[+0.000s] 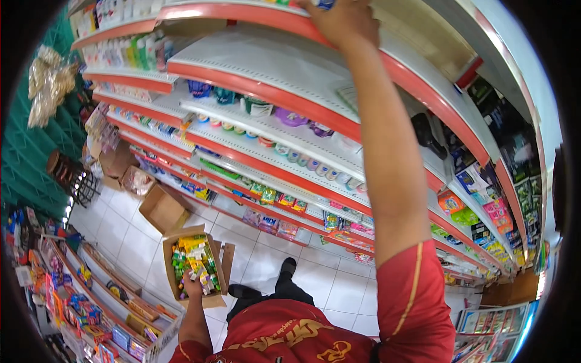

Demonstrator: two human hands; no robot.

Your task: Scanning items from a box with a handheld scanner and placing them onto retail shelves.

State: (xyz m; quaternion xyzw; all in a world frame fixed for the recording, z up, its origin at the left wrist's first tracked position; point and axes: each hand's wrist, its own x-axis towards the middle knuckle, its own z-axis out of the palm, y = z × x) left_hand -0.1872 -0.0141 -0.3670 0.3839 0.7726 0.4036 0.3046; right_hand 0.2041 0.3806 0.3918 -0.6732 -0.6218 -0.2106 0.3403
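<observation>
My right hand (347, 20) is raised to the red-edged upper shelf (281, 20) at the top, beside small colourful packs; its fingers are partly cut off by the picture's rim, and a blue item shows near them. Low on the left, my left hand (192, 285) reaches into an open cardboard box (169, 272) on the floor. Its fingertips are at small pale cartons (206, 281) in the box, among green-capped bottles (178, 257) and yellow packs (195, 247). Whether the left fingers grip a carton is too small to tell.
Shelves of jars, pouches and packets run along the front and right. An empty cardboard box (163, 209) lies beyond the filled one. A low rack of goods (113, 313) stands at the lower left, near a dark stool (72, 174). My feet are on white floor tiles (313, 272).
</observation>
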